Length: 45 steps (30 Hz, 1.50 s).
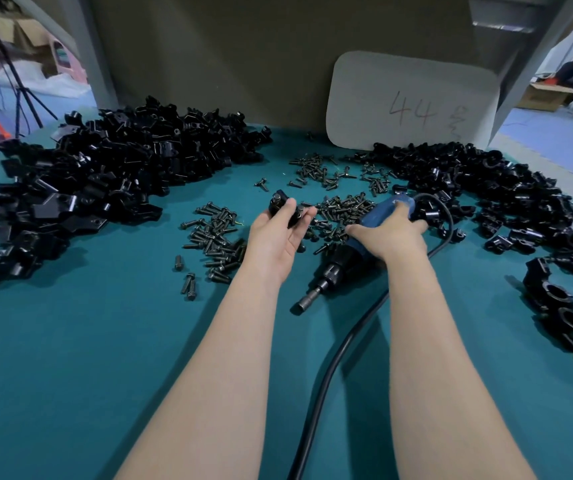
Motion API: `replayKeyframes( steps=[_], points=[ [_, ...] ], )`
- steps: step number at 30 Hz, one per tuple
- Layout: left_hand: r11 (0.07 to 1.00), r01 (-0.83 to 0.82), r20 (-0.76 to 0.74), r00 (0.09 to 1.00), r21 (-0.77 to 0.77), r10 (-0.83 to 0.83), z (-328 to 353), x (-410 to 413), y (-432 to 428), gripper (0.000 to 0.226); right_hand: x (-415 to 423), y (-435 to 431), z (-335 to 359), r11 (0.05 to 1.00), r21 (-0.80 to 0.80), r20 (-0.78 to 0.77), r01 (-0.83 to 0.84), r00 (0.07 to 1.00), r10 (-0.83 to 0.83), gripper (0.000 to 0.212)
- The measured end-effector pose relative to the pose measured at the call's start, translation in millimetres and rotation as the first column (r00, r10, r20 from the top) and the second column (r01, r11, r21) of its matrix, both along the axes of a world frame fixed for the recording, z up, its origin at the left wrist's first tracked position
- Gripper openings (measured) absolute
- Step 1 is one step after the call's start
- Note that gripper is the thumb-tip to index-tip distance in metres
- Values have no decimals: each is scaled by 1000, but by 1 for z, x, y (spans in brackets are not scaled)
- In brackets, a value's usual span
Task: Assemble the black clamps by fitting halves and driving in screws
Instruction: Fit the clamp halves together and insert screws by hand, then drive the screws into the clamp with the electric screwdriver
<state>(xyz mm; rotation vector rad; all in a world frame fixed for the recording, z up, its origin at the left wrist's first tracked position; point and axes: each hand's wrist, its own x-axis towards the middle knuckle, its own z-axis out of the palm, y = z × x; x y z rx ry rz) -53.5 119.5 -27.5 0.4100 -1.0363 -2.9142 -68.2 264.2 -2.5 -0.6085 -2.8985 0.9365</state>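
Note:
My left hand (280,233) holds a black clamp (280,202) with screws sticking out of it, just above the table's middle. My right hand (394,233) grips the blue body of an electric screwdriver (344,261); its black nose and socket bit (307,301) point down-left toward me and rest near the table. Loose dark screws (217,237) lie in heaps around both hands, and more screws (316,169) lie farther back. A big heap of black clamp halves (105,178) fills the left. Another heap of black clamp parts (486,188) runs along the right.
The table has a teal top (87,358). The screwdriver's black cable (333,368) runs from the tool toward the near edge between my arms. A white card (410,102) marked 44 leans on the grey back panel. A tripod stands far left, and a person sits at far right.

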Motion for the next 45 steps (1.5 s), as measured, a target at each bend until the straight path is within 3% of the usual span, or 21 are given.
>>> replayKeyframes(
  steps=[3,5,7,8,10,12,15,17,19,21,22,23,25,28,38,45],
  points=[
    [961,-70,4,997,-268,74,-4,-1,4,10,-2,1,-4,996,-81,-48,35,998,-39,95],
    [834,-141,-1,986,-534,166,-7,-2,4,14,-3,3,-5,983,-172,-98,64,992,-82,91],
    [671,-189,-30,970,-717,241,-9,-2,2,12,-4,7,-5,931,-356,-162,83,975,-149,74],
    [587,-202,-51,964,-784,263,-10,-2,0,12,-4,9,-4,850,-520,-192,79,959,-207,62],
    [442,-211,-89,956,-872,280,-12,-1,-1,15,-2,10,0,576,-817,-202,26,923,-328,33],
    [339,-209,-108,950,-917,293,-13,0,-1,23,-1,9,5,324,-946,-166,-23,893,-419,19],
    [257,-189,-102,943,-948,317,-16,0,-1,38,0,8,4,75,-994,-105,-78,867,-487,17],
    [223,-186,-109,942,-957,317,-17,1,-4,40,0,6,0,-3,-989,-123,-145,850,-512,15],
    [198,-193,-125,942,-961,311,-17,2,-6,42,-2,4,-1,-164,-971,-58,-175,835,-548,20],
    [166,-199,-142,942,-966,304,-17,2,-6,41,2,2,-3,-222,-947,-60,-234,804,-592,21],
    [151,-200,-148,942,-968,301,-17,3,-5,41,1,2,-3,-314,-914,-15,-256,795,-606,26],
    [134,-201,-154,943,-970,297,-17,3,-5,40,0,3,-4,-348,-895,-8,-279,790,-613,33],
    [89,-197,-165,944,-976,286,-17,3,-3,38,1,2,-4,-377,-881,10,-285,786,-618,43],
    [42,-178,-160,948,-983,275,-16,3,-1,39,-1,1,-7,-412,-857,23,-311,774,-632,41],
    [-14,-144,-142,953,-990,266,-14,6,-1,34,-3,0,-14,-475,-805,29,-354,777,-629,55],
    [-40,-116,-123,955,-992,271,-14,6,-1,36,-4,0,-19,-494,-800,53,-340,780,-623,49]
  ],
)
